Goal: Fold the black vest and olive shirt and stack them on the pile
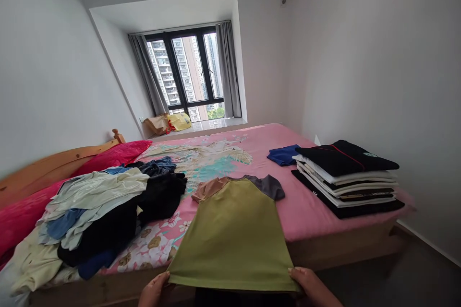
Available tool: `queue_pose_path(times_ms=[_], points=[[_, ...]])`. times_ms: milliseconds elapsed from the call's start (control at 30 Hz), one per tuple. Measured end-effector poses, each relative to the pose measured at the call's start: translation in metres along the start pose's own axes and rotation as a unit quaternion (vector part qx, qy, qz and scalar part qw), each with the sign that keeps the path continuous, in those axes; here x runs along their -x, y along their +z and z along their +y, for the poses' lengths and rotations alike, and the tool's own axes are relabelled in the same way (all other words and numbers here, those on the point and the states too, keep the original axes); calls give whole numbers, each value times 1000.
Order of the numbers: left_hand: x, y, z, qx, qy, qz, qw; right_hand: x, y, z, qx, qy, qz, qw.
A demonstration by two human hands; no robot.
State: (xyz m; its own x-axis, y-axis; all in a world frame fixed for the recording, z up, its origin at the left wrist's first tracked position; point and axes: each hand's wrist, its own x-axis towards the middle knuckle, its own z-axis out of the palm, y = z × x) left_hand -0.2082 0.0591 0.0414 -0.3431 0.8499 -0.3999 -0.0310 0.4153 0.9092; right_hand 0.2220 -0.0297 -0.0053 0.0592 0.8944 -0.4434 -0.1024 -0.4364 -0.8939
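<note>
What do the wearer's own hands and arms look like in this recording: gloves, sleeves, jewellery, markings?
Both the left hand and the right hand are bare, with no gloves. No sleeve, ring, watch or marking shows on the visible parts. The picture's bottom edge cuts off the rest of both arms.

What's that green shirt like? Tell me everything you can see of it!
The green shirt has a plain olive body and short sleeves, one brownish pink, one dark gray. It looks like soft, thin cloth. It is spread flat, unfolded, its collar end lying on the pink bedsheet and its hem nearest the person. The left hand pinches one hem corner, the right hand the other.
</note>
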Motion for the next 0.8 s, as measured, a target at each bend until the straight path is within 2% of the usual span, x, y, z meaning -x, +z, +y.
queue_pose_path(times_ms=[100, 133, 200, 267, 333, 400, 500, 567, 600, 667, 733, 800], points=[[10, -6, -8, 107, -53, 1, 993, 20, 12, -2, -3, 10, -16, 1000], [17, -3, -13, 137, -69, -3, 988, 25, 16, -3, -6, 14, -22, 1000], [38, 14, -28, 181, -124, -45, 975, 32, 24, -3, -17, 27, -34, 999], [64, 46, -50, 183, -198, -138, 953, 36, 32, -4, -30, 39, -40, 998], [91, 86, -72, 132, -263, -241, 925, 40, 40, -7, -34, 39, -42, 998], [116, 127, -87, 111, -264, -341, 895, 45, 47, -14, -28, 19, -48, 998], [148, 178, -84, 147, -244, -438, 853, 52, 54, -25, -23, -4, -57, 998], [163, 201, -70, 185, -224, -480, 828, 54, 56, -26, -15, -10, -60, 998], [169, 208, -63, 198, -208, -489, 824, 53, 55, -25, -4, -9, -63, 998], [174, 217, -52, 222, -172, -468, 838, 48, 48, -20, 29, -5, -68, 997], [172, 220, -48, 248, -173, -401, 865, 39, 35, -18, 30, 6, -40, 999], [167, 219, -51, 263, -215, -321, 884, 27, 18, -24, -39, 13, 14, 999]])
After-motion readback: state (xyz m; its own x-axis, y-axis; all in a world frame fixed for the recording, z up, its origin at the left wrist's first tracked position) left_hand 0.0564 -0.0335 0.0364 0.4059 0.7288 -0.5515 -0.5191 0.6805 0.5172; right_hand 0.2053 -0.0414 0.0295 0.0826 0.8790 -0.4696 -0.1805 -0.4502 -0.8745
